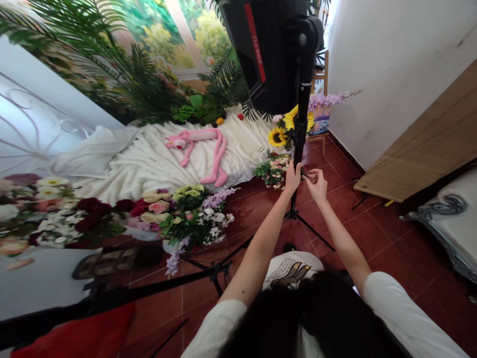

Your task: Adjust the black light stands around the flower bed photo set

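A black light stand (300, 119) rises upright in front of me, with a large black studio light (268, 54) mounted at its top. My left hand (293, 176) is wrapped around the stand's pole below the light. On the pole's right side, my right hand (316, 185) pinches a small black knob (304, 174), mostly covered by my fingers. The stand's legs (293, 214) spread over the floor below my hands.
A pink plush toy (201, 136) lies on a white draped blanket (156, 164). Flower bunches (190, 214) and sunflowers (278, 136) stand nearby. A second black stand (214, 271) crosses the red tiled floor (380, 248) at left. A wooden board (421, 129) leans at right.
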Available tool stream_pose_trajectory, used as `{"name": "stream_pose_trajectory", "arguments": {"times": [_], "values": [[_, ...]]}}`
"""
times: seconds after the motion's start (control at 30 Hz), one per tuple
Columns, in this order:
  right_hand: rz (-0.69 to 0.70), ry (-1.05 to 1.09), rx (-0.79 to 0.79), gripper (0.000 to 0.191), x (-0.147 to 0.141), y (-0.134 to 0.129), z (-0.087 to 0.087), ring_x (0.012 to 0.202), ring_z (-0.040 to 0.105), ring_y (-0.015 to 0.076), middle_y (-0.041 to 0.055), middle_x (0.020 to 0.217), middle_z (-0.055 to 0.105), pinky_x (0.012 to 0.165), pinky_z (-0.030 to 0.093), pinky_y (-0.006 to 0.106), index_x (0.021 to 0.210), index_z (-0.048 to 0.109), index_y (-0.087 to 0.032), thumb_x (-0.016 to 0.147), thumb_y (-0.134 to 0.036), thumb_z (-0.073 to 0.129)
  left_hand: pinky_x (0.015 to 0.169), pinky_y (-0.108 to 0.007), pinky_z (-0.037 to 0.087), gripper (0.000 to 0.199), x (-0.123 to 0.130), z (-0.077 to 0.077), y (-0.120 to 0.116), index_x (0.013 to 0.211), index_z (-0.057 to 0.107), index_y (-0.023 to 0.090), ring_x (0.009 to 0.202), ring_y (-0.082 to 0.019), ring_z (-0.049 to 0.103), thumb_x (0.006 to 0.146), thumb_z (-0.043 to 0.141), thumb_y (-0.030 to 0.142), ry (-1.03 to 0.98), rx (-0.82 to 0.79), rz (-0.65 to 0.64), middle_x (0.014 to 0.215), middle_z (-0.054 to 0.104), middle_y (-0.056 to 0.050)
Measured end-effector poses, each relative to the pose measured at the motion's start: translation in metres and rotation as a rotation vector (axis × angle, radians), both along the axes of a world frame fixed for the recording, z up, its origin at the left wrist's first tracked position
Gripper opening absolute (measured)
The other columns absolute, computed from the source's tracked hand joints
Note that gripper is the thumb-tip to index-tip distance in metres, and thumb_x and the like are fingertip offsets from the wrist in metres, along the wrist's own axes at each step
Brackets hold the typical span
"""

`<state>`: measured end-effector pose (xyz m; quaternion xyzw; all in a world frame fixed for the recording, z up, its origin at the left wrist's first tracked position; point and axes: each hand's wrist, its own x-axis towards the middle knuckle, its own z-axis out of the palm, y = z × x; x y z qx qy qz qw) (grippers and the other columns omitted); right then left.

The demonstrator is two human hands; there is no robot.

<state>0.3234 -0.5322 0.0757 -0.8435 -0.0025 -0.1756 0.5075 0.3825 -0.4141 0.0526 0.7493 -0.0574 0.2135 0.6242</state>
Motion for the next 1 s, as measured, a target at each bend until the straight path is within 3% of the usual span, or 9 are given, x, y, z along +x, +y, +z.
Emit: {"name": "stream_pose_trajectory", "arguments": {"times": [0.13, 0.3, 0.4, 0.57, 0.7, 0.87, 1.0], "values": [[-0.002, 0.018, 0.035, 0.036, 0.002, -0.001, 0.001, 0.078, 0.069, 0.0194, 0.0024, 0.085, 0.072, 0.076, 0.052, 0.031, 0.102, 0.056, -0.025, 0.081, -0.051, 0.068, 0.093, -0.036, 0.048, 0.058, -0.002, 0.001, 0.0, 0.097, 0.055, 0.023, 0.092, -0.02, 0.059, 0.092, 0.031, 0.075, 0.023, -0.005, -0.03, 0.091, 0.06, -0.007], [0.002, 0.107, 0.213, 0.045, 0.013, -0.003, -0.001, 0.072, 0.068, 0.0185, 0.0004, 0.073, 0.069, 0.074, 0.052, 0.03, 0.1, 0.054, -0.023, 0.072, -0.051, 0.074, 0.092, -0.036, 0.047, 0.06, -0.002, 0.003, 0.0, 0.095, 0.054, 0.022, 0.09, -0.019, 0.059, 0.09, 0.03, 0.077, 0.038, -0.003, -0.034, 0.093, 0.059, -0.008], [-0.017, 0.233, 0.311, 0.05, 0.022, -0.004, 0.0, 0.065, 0.064, 0.0163, -0.002, 0.067, 0.064, 0.065, 0.049, 0.027, 0.095, 0.055, -0.021, 0.063, -0.052, 0.079, 0.091, -0.036, 0.048, 0.06, -0.003, 0.005, -0.001, 0.097, 0.054, 0.022, 0.09, -0.019, 0.059, 0.09, 0.03, 0.077, 0.061, -0.011, -0.032, 0.094, 0.06, -0.008], [0.023, 0.468, 0.516, 0.053, 0.029, -0.008, 0.008, 0.042, 0.04, 0.0079, -0.0081, 0.052, 0.051, 0.043, 0.029, 0.023, 0.089, 0.059, -0.019, 0.055, -0.045, 0.088, 0.097, -0.038, 0.047, 0.06, -0.006, 0.009, -0.001, 0.102, 0.057, 0.021, 0.096, -0.021, 0.06, 0.091, 0.031, 0.074, 0.063, -0.021, -0.05, 0.099, 0.061, -0.011], [0.076, 0.548, 0.582, 0.052, 0.026, -0.011, 0.016, 0.036, 0.029, 0.0057, -0.0124, 0.042, 0.04, 0.038, 0.017, 0.022, 0.091, 0.061, -0.018, 0.055, -0.042, 0.091, 0.095, -0.039, 0.049, 0.06, -0.007, 0.01, -0.001, 0.1, 0.057, 0.021, 0.093, -0.021, 0.061, 0.091, 0.031, 0.074, 0.058, -0.014, -0.041, 0.097, 0.061, -0.01], [0.098, 0.55, 0.646, 0.053, 0.022, -0.01, 0.017, 0.034, 0.025, 0.0027, -0.012, 0.045, 0.047, 0.036, 0.014, 0.021, 0.095, 0.062, -0.017, 0.057, -0.04, 0.091, 0.096, -0.039, 0.048, 0.06, -0.006, 0.007, 0.001, 0.104, 0.057, 0.021, 0.096, -0.021, 0.06, 0.091, 0.033, 0.074, 0.03, -0.011, -0.033, 0.099, 0.061, -0.01], [0.073, 0.453, 0.692, 0.051, 0.019, -0.003, 0.006, 0.037, 0.036, 0.0032, -0.0088, 0.058, 0.058, 0.035, 0.025, 0.02, 0.096, 0.059, -0.019, 0.062, -0.042, 0.088, 0.096, -0.039, 0.05, 0.053, -0.003, 0.005, 0.001, 0.109, 0.056, 0.023, 0.098, -0.021, 0.061, 0.09, 0.044, 0.071, 0.005, 0.017, -0.066, 0.101, 0.061, -0.009]]}}
